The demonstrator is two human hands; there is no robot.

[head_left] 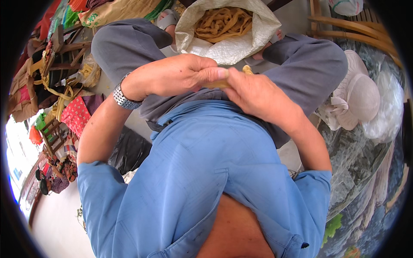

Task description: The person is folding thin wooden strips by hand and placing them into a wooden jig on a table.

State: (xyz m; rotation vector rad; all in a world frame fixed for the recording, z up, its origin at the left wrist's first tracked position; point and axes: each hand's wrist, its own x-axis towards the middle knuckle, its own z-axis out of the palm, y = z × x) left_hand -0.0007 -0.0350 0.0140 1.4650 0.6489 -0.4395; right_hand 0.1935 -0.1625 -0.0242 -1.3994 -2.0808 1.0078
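Observation:
My left hand point(183, 74), with a metal watch point(123, 95) at its wrist, is closed with its thumb pressed on a tan braided strip point(218, 84). My right hand point(254, 92) meets it over my lap and grips the same strip. A short piece of the strip sticks up behind the right hand's knuckles. Most of it is hidden by the fingers. Just beyond both hands, between my feet, a white woven sack point(185, 30) stands with its mouth spread. Coiled tan strips point(223, 23) like the held one lie inside it.
Wooden chairs and piled cloths, including a red patterned cloth point(76, 115), stand at the left. A black plastic bag point(129, 150) lies by my left side. On the right are a pale sun hat point(363, 96), clear plastic bags point(387, 107) and a wooden chair point(352, 28).

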